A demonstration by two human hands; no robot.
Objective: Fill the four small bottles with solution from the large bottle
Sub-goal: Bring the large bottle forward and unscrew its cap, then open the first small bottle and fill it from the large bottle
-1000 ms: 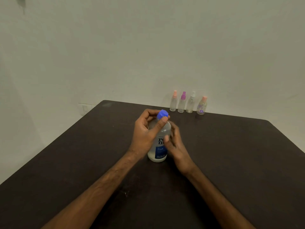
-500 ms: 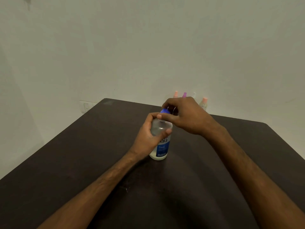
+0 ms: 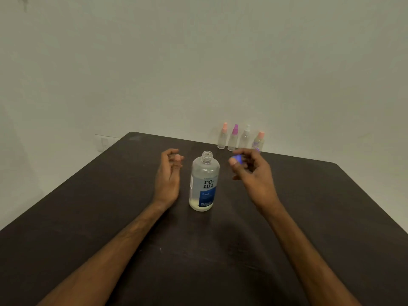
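- One dark desk [image 3: 88,217] fills the lower frame, set against a plain pale wall; one wall socket [image 3: 103,142] shows just past the desk's far left corner.
- The person's left hand [image 3: 169,175], one of two in view, hovers just beside the large bottle with its fingers loosely curled, touching nothing and holding nothing.
- One large bottle [image 3: 204,184] stands upright at the centre of the desk between the two hands, its threaded neck uncapped. It is clear plastic and holds a pale liquid. The label reads "re-nu" in dark letters, with "fresh" on a blue panel beneath; the smaller print below cannot be read.
- The right hand [image 3: 254,175] is raised just right of the bottle's neck, apart from it, with thumb and fingertips pinching one blue cap [image 3: 238,159], which is blurred.
- Four small bottles stand upright in a close row at the desk's far edge by the wall, all capped: a first peach-topped bottle [image 3: 222,136], a magenta-topped bottle [image 3: 233,138], a white-topped bottle [image 3: 245,136] and a second peach-topped bottle [image 3: 258,141] with a purple print on its side. All four bodies are clear; their fill level cannot be told.
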